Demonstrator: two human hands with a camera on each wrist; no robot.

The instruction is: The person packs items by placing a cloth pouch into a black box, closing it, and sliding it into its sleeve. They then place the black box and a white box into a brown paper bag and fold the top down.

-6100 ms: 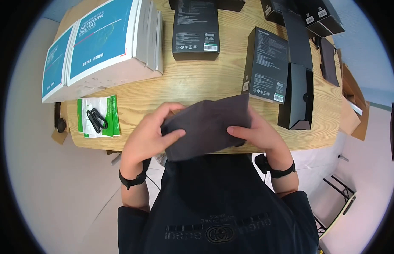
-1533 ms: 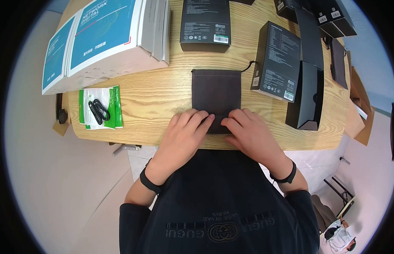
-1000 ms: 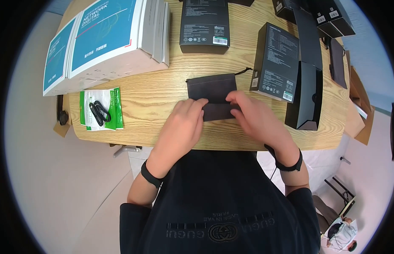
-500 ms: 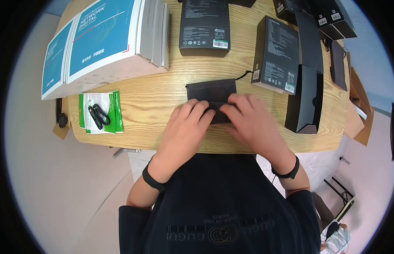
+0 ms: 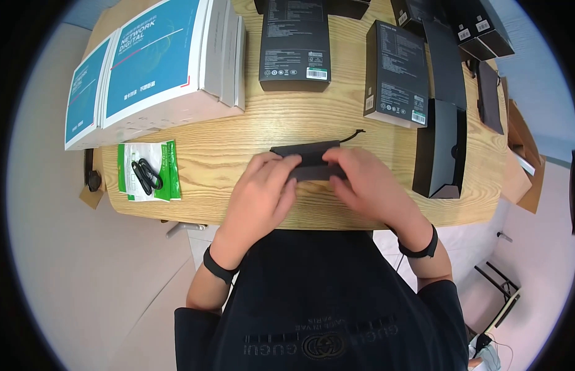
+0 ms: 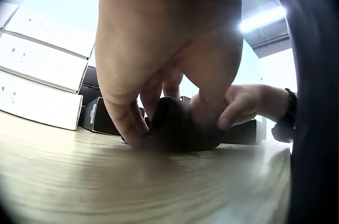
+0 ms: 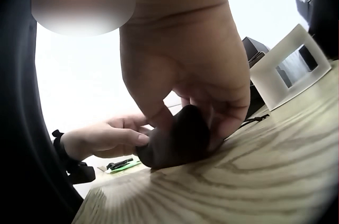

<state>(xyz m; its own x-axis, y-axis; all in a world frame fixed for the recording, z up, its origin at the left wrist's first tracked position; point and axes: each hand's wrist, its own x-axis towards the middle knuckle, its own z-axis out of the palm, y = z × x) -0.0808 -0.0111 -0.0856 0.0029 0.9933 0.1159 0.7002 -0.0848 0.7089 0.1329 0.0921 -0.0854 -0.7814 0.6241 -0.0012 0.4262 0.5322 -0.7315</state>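
Note:
A dark grey cloth pouch (image 5: 312,172), folded into a narrow roll, lies near the table's front edge, its black drawstring (image 5: 352,135) trailing to the upper right. The left hand (image 5: 255,191) grips the pouch's left end with curled fingers; the right hand (image 5: 371,185) grips its right end. In the left wrist view, thumb and fingers of the left hand (image 6: 169,49) straddle the dark roll (image 6: 183,128). The right wrist view shows the right hand (image 7: 185,65) pinching the rolled pouch (image 7: 183,139) against the wood. The pouch's underside is hidden.
Large white-and-blue boxes (image 5: 154,59) stand at the back left, with a black cable (image 5: 146,175) on green-white packets (image 5: 170,170) before them. Black boxes (image 5: 293,46) (image 5: 396,74) stand behind the hands. An opened black box (image 5: 441,148) and another dark pouch (image 5: 489,99) lie right.
The pouch lay flat and full-length under both hands; it is now folded into a much narrower strip. Earlier still, both hands held it raised above the table edge.

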